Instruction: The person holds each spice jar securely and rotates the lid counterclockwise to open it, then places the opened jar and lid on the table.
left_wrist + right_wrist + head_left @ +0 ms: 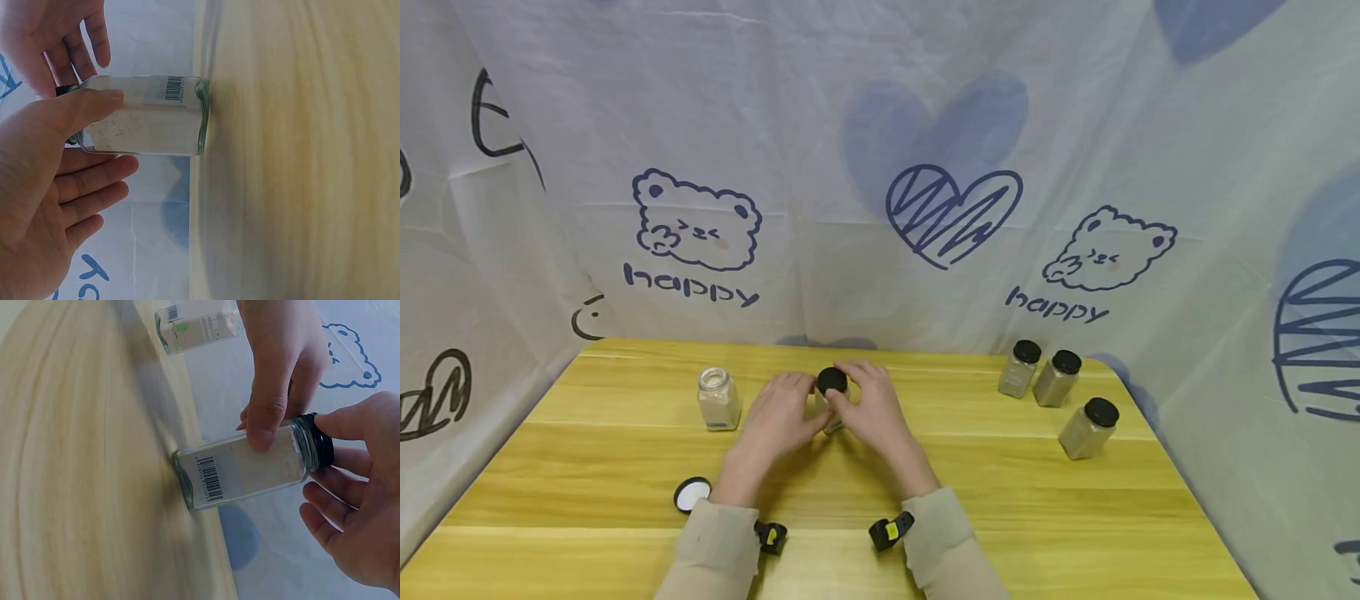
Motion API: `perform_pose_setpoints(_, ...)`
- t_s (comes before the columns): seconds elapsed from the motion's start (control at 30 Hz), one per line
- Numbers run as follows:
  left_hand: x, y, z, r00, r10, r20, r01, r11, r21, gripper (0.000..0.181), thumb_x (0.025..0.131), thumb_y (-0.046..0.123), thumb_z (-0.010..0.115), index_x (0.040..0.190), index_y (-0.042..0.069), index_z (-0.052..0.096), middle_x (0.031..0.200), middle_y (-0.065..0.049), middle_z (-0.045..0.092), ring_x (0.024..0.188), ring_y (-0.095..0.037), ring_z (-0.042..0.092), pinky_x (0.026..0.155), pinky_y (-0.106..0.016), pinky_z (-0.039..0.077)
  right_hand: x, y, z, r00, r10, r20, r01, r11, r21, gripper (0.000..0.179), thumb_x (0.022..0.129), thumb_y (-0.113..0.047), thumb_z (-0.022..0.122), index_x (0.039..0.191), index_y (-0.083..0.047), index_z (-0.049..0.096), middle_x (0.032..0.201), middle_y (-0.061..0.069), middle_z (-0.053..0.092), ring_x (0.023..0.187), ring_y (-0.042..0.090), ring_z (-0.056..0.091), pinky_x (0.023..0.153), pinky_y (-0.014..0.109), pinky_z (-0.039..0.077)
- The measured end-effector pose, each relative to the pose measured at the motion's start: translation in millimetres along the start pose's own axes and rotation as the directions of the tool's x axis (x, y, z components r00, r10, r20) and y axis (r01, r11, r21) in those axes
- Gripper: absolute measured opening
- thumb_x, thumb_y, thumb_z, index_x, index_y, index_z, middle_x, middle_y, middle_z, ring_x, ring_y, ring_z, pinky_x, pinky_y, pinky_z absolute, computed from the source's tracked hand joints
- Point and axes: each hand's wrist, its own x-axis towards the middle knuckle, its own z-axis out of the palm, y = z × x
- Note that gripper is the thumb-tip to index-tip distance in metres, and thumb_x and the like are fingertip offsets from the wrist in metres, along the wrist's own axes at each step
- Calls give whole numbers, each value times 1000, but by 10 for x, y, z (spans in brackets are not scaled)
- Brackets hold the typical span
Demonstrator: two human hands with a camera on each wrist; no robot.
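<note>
A square glass jar (250,472) of pale contents, with a barcode label, stands upright on the table under a black screw lid (832,381). My left hand (777,414) grips its body, the thumb lying along the glass in the left wrist view. On the other side my right hand (874,412) pinches the lid's rim between thumb and fingers. To the left stands a similar jar (718,404) without a lid. A loose black lid (691,495) lies white inner side up, close by my left sleeve.
Three more black-lidded jars stand at the right: one at the back (1018,371), one beside it (1056,381) and one nearer (1086,432). A printed cloth (820,250) hangs behind the wooden table (1037,517).
</note>
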Motion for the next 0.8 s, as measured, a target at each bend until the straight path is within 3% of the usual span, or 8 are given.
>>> perform_pose_setpoints(0.33, 3, 9, -22, 1000, -19, 25, 19, 1000, -8, 48, 85, 27, 85, 117, -3, 67, 117, -19, 70, 117, -40, 62, 112, -53, 45, 18, -34, 38, 998, -53, 27, 52, 999, 10, 49, 100, -14, 69, 147, -5, 58, 148, 15, 58, 136, 36, 50, 113, 51, 46)
perform_pose_setpoints(0.6, -1, 10, -17, 1000, -15, 21, 15, 1000, 0, 47, 86, 29, 85, 117, -2, 67, 116, -18, 70, 115, -38, 62, 112, -53, 45, -7, -49, 56, 997, -26, -74, 32, 997, 77, 43, 99, -16, 71, 140, -6, 62, 138, 15, 58, 120, 34, 58, 99, 50, 54)
perform_pose_setpoints(0.8, -1, 17, -19, 1000, -14, 20, 14, 1000, 8, 47, 87, 29, 85, 117, -2, 67, 115, -18, 70, 114, -38, 62, 111, -53, 46, 5, -47, 80, 992, -57, -112, 63, 997, 51, 33, 98, -13, 72, 129, 0, 69, 130, 15, 62, 117, 32, 61, 97, 48, 57)
